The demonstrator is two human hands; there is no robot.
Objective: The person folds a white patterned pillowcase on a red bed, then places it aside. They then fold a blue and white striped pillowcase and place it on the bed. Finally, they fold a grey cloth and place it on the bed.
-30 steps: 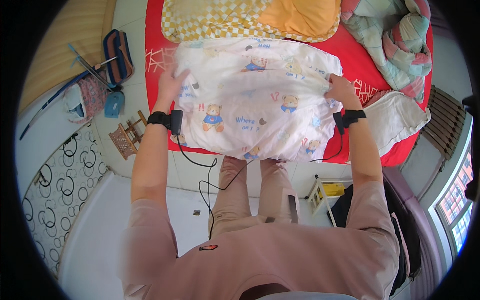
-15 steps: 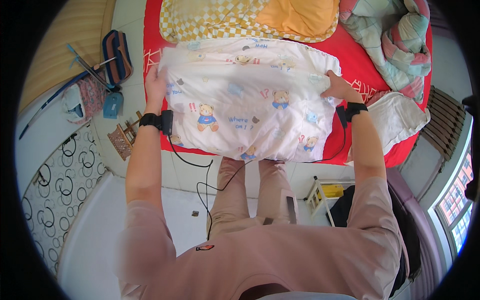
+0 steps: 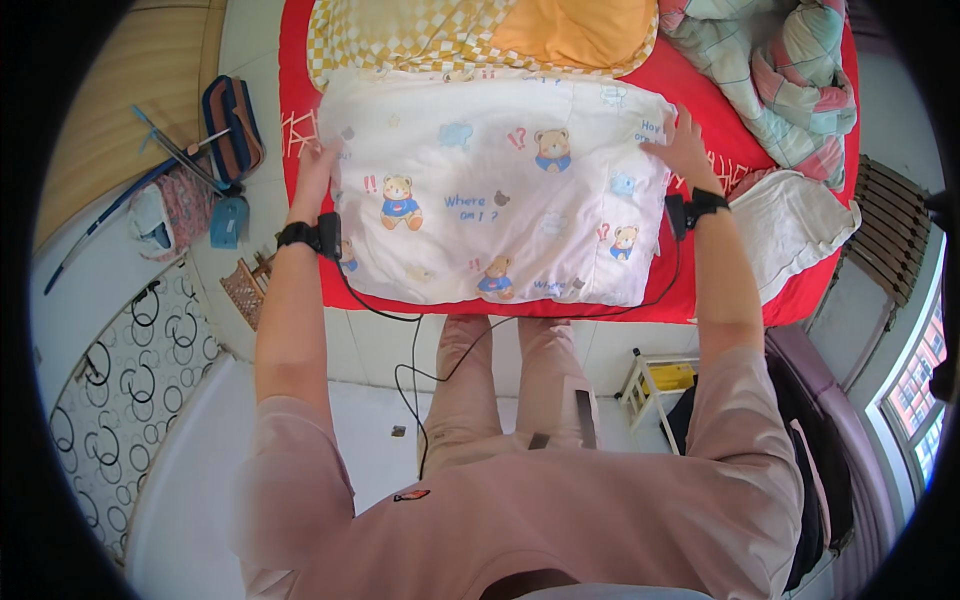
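Observation:
A white cloth printed with bears (image 3: 590,215), shaped like a pillowcase or folded cover, lies spread near the front of the red bed sheet (image 3: 300,75). My left hand (image 3: 317,168) is closed on its left edge, the thumb side over the print; its fingertips are partly hidden. At the right edge is my right hand (image 3: 684,158), fingers spread past the border and thumb on the fabric. Black straps with small boxes and a cable sit on both wrists.
Beyond the cloth lies a yellow checked pillow or cover (image 3: 400,40) with orange fabric (image 3: 570,30). A plaid quilt (image 3: 800,90) is bunched at the far right, and a plain white cloth (image 3: 790,235) rests nearby. Left on the floor stand a broom, dustpan (image 3: 229,222) and bag (image 3: 175,215).
The bear-print cloth has come down flatter and its raised far fold is laid out. My right hand's fingers have spread at the right edge. My left hand stays at the left edge.

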